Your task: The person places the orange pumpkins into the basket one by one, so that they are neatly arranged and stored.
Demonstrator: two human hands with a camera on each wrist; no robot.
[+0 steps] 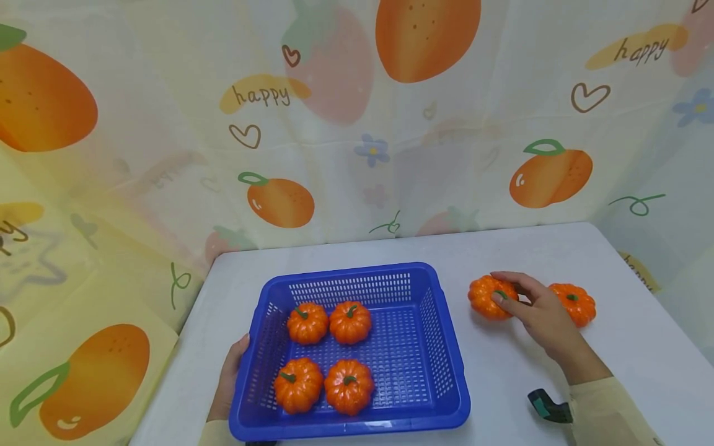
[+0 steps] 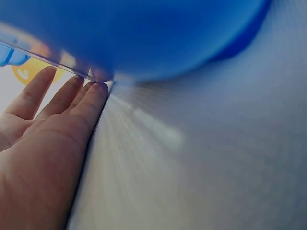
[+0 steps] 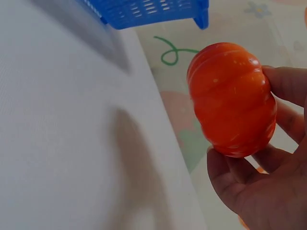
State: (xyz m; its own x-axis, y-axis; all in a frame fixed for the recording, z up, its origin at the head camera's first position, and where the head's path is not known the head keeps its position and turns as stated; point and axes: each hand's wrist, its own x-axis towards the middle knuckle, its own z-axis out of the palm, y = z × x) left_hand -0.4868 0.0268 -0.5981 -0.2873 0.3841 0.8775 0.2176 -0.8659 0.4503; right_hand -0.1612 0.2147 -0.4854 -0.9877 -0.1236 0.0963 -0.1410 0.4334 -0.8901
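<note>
A blue plastic basket [image 1: 409, 347] stands on the table with several small orange pumpkins [image 1: 349, 387] inside, mostly in its left half. My left hand [image 1: 228, 376] is at the basket's left side; in the left wrist view its fingers [image 2: 91, 103] are fairly straight, tips against the blue wall. To the right of the basket, my right hand [image 1: 535, 310] holds another pumpkin [image 1: 484, 297] between thumb and fingers. In the right wrist view this pumpkin [image 3: 232, 100] is off the tabletop, its shadow apart from it. One more pumpkin [image 1: 580, 303] lies just beyond the right hand.
The white table [image 1: 502, 384] ends at a patterned cloth [image 1: 334, 148] behind and at both sides. A dark curved object with a teal patch [image 1: 549, 407] is by the right sleeve. The basket's right rim [image 1: 452, 347] lies between the held pumpkin and those inside.
</note>
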